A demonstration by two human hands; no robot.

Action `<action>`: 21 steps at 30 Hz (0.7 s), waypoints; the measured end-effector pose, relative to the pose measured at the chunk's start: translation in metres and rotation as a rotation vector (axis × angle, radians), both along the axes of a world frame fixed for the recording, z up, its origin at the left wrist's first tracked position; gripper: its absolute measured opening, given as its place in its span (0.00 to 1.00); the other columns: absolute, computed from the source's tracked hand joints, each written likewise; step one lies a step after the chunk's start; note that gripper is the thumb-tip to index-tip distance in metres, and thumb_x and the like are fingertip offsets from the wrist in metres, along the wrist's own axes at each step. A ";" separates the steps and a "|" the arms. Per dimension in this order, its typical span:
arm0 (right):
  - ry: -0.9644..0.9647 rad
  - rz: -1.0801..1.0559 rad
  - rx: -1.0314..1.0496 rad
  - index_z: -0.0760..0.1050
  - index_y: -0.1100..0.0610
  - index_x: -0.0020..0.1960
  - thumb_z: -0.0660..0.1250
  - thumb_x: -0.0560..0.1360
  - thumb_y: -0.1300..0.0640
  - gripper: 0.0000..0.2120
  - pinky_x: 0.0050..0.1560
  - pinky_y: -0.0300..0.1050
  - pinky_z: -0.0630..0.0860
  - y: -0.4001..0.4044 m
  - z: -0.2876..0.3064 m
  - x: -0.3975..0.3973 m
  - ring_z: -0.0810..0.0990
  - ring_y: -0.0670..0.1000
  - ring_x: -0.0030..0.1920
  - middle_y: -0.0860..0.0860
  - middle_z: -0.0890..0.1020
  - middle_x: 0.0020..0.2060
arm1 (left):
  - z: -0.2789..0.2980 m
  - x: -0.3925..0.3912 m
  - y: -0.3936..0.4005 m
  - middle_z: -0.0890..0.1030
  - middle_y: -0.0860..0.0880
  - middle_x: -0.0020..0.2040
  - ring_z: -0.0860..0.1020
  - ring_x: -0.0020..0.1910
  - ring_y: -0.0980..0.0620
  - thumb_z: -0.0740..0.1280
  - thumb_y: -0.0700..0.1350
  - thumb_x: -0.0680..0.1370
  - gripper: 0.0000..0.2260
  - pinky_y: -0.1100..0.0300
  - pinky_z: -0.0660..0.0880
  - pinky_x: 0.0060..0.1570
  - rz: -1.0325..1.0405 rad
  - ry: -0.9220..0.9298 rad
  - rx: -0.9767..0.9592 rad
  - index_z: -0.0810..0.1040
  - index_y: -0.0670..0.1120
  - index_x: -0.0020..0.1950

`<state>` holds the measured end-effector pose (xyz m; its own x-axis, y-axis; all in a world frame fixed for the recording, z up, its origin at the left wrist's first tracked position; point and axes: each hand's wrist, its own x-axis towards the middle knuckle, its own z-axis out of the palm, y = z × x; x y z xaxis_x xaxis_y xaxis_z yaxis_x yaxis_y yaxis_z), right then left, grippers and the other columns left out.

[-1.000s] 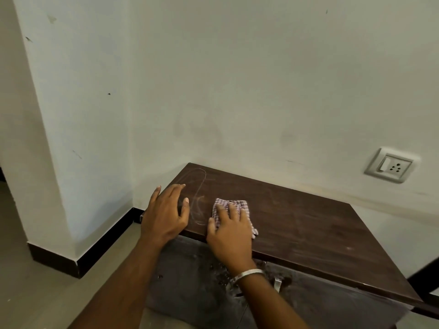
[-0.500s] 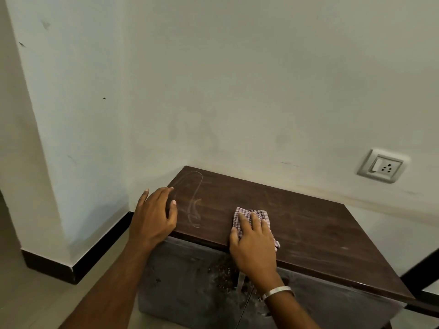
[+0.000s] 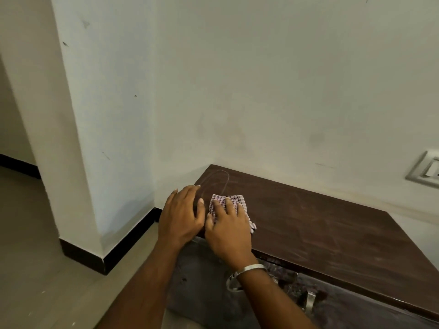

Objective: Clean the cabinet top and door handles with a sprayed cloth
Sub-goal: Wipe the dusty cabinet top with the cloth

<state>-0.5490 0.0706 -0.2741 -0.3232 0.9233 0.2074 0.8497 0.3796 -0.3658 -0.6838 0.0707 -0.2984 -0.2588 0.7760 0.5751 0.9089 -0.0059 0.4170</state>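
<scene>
A dark brown cabinet top (image 3: 320,224) fills the lower right, set into a wall corner. My right hand (image 3: 228,231) lies flat on a folded checked cloth (image 3: 234,201) and presses it against the top near the front left corner. My left hand (image 3: 181,213) rests flat on the top's left front edge, fingers apart, touching the right hand's thumb side. A curved wipe streak (image 3: 221,176) marks the far left of the top. Below the front edge, two metal door handles (image 3: 310,300) show on the worn grey doors; one handle (image 3: 231,283) is partly hidden by my right wrist.
White walls (image 3: 273,91) close in the cabinet at the back and left. A wall socket (image 3: 425,170) sits at the right edge. A white pillar (image 3: 78,138) with black skirting (image 3: 118,248) stands to the left, with tiled floor (image 3: 35,269) around it.
My right hand slid the cloth rightward along the front of the top, then back left until it meets my left hand. The left hand stayed at the left edge. The camera view shifted left.
</scene>
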 end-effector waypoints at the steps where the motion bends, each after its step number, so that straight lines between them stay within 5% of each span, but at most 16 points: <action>1: -0.006 0.017 0.003 0.57 0.46 0.77 0.51 0.79 0.42 0.27 0.78 0.55 0.49 0.003 -0.001 0.002 0.51 0.56 0.78 0.52 0.57 0.78 | 0.000 -0.001 -0.001 0.77 0.49 0.66 0.74 0.65 0.51 0.49 0.56 0.76 0.26 0.53 0.63 0.72 0.002 -0.003 0.004 0.72 0.46 0.68; 10: -0.114 -0.187 -0.015 0.56 0.50 0.78 0.51 0.80 0.42 0.28 0.78 0.54 0.49 0.042 0.006 0.066 0.53 0.58 0.78 0.56 0.57 0.78 | 0.001 0.002 -0.003 0.77 0.50 0.65 0.74 0.64 0.51 0.50 0.55 0.77 0.24 0.53 0.63 0.72 -0.004 0.010 0.024 0.72 0.47 0.67; 21: -0.071 -0.023 -0.031 0.57 0.49 0.77 0.52 0.80 0.42 0.27 0.77 0.59 0.50 0.076 0.006 -0.026 0.52 0.61 0.77 0.56 0.56 0.78 | -0.002 0.003 -0.003 0.76 0.50 0.67 0.73 0.66 0.53 0.53 0.53 0.78 0.22 0.55 0.62 0.72 0.023 0.007 0.026 0.71 0.48 0.69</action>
